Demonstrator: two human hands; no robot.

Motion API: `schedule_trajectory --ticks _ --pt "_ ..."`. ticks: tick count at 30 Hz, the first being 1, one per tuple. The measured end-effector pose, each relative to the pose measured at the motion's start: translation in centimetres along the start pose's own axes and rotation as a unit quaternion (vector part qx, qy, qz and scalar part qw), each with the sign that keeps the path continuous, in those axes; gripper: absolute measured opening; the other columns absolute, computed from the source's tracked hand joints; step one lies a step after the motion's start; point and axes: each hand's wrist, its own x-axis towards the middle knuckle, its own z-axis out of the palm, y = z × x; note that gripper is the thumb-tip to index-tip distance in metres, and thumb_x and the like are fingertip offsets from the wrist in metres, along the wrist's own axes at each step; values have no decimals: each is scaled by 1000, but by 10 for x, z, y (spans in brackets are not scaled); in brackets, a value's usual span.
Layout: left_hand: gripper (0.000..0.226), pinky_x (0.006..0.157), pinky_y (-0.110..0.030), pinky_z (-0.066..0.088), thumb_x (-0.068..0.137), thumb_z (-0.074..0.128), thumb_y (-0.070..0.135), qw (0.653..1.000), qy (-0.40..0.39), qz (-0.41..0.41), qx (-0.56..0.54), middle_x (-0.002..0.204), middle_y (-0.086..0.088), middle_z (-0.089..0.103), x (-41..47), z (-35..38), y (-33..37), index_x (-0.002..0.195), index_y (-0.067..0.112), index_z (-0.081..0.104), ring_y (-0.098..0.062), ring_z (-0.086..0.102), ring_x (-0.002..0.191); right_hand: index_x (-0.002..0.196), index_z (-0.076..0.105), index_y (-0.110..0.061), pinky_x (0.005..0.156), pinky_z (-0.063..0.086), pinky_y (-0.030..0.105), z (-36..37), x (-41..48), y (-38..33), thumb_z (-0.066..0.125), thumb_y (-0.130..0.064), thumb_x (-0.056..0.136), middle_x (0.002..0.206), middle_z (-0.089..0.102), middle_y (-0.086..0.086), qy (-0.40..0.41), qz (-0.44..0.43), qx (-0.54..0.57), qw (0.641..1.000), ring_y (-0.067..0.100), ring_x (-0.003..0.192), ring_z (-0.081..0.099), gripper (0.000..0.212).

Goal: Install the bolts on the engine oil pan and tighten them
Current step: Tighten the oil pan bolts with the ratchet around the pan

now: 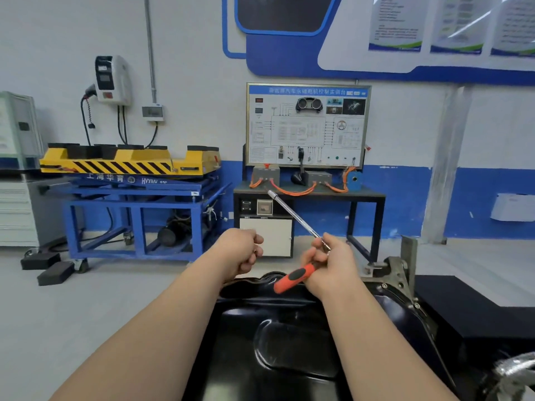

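Seating the driver (296, 274) squarely on a bolt (417, 305) at three o'clock matters most, I'd say; right hand (333, 256) grasps it, left hand (240, 250) curled, contents unclear.

Auto training workshop: wired trainer board (308, 125), blue lift table (136, 195), wall charger (111, 79), posters (454, 23).

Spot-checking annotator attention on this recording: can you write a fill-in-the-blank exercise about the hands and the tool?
The right hand grips a driver whose handle is black and ____.
The left hand has its fingers ____, not straight.
The oil pan beneath them is ____ in colour.
Missing words: orange; curled; black.
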Motion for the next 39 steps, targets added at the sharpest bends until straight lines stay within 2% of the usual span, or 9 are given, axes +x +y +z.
schedule_trajectory --ticks 2,6,13,16,19,25,30,36,39 --pt "32 36 -14 19 103 30 27 996 23 16 88 55 -3 46 7 -1 -5 84 12 51 -11 30 31 81 50 -9 33 39 14 -3 1 1 56 -16 93 52 55 0 -6 7 -10 1000 4 29 31 16" --pt "31 34 -16 18 102 34 31 999 9 -12 39 56 1 38 14 -15 -17 80 14 48 -10 29 32 79 50 -8 34 39 14 10 6 4 56 -14 93 54 52 0 -8 10 -55 998 5 28 31 16" --pt "17 35 -18 18 89 45 13 988 -51 7 146 56 0 42 19 -16 -21 72 11 48 -10 35 36 80 49 -8 34 38 13 27 25 2 56 -14 92 57 53 -1 -8 35 -33 999 4 30 31 16" --pt "7 46 -23 27 78 52 12 970 -71 44 231 61 -6 49 16 -17 -21 74 7 55 -19 41 51 79 49 -8 34 37 13 17 23 -3 54 -13 93 51 53 -1 3 11 -44 999 4 29 30 16" --pt "24 61 -28 39 68 53 18 947 -55 78 308 68 -5 60 10 -18 -22 83 5 66 -21 50 62 79 49 -9 33 36 13 11 16 -3 54 -13 92 52 53 -2 -10 9 -49 999 5 29 29 15" --pt "13 59 -18 41 78 61 14 911 -64 106 393 76 12 66 4 -22 -19 83 24 69 -4 59 72 79 49 -9 34 36 14 10 9 -2 55 -13 91 59 52 -2 -8 6 -42 999 5 30 29 14" --pt "8 86 -28 47 84 69 32 906 -81 131 393 92 10 69 8 -20 -22 89 26 71 -8 62 91 81 49 -9 33 35 14 9 8 -4 56 -12 91 58 53 -2 -9 5 -41 999 5 30 30 12" --pt "28 63 -21 44 77 74 46 917 -75 146 365 64 11 63 9 -17 -23 72 19 68 -6 56 63 83 50 -9 35 36 15 8 10 -4 57 -12 90 56 54 -1 -11 2 -50 999 5 31 30 11" --pt "25 64 -19 44 78 75 41 911 -88 156 370 66 6 67 7 -13 -22 75 17 72 -5 57 63 84 51 -9 35 36 15 8 10 -4 57 -12 90 54 54 -1 -12 4 -53 999 6 31 31 10"
